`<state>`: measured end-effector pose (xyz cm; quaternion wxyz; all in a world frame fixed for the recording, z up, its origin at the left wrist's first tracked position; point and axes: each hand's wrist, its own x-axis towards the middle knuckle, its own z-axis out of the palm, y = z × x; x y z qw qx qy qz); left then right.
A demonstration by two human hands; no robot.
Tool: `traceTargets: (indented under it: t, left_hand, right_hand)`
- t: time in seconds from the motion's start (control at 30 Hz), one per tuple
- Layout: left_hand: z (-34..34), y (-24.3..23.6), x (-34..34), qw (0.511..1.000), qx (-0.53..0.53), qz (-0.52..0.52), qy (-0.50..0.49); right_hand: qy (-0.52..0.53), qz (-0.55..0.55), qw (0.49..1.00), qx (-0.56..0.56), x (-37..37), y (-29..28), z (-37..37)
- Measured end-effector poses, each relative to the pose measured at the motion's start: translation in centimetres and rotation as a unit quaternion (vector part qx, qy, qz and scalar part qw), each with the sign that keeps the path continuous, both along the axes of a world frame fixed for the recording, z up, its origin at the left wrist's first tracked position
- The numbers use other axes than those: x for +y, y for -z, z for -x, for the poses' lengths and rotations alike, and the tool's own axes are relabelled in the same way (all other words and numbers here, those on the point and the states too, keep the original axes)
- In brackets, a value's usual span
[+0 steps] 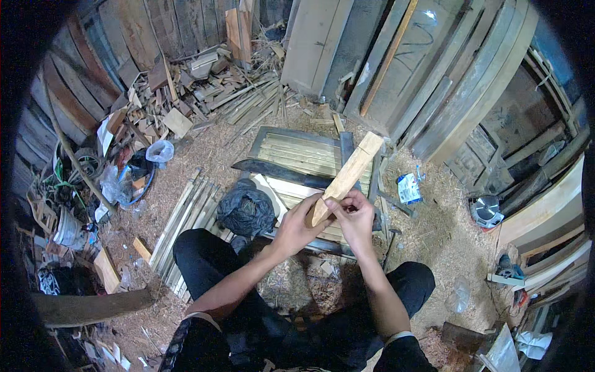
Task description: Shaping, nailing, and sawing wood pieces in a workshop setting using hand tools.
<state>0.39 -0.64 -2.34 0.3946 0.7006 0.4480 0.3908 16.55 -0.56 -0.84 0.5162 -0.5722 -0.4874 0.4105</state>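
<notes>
A pale length of wood (351, 170) with dark lines across it is tilted up and away from me. My left hand (296, 224) is closed around its near end. Against the same end, the fingers of my right hand (355, 218) are pinched at its right edge; whether something small is also between them is hidden. Below the wood lies a slatted wooden panel (291, 149) in a dark frame. What looks like a dark machete blade (273, 169) rests across the slats. A dark plastic bag (246, 209) sits left of my left hand.
Thin wooden strips (180, 217) lie bundled beside my left knee. Offcuts (192, 77) are heaped at the far left, and tall boards (434, 80) lean at the far right. A blue and white packet (409, 188) and a circular saw (486, 211) lie on the shavings-covered floor (434, 248).
</notes>
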Motion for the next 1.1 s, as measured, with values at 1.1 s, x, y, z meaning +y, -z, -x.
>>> traceTargets:
  t: [1.1]
  left_hand:
    - [6.1, 1.0, 3.0, 0.993, 0.042, -0.040, -0.103]
  right_hand:
    - [0.023, -0.080, 0.840, -0.535, 2.2, 3.7, -1.4]
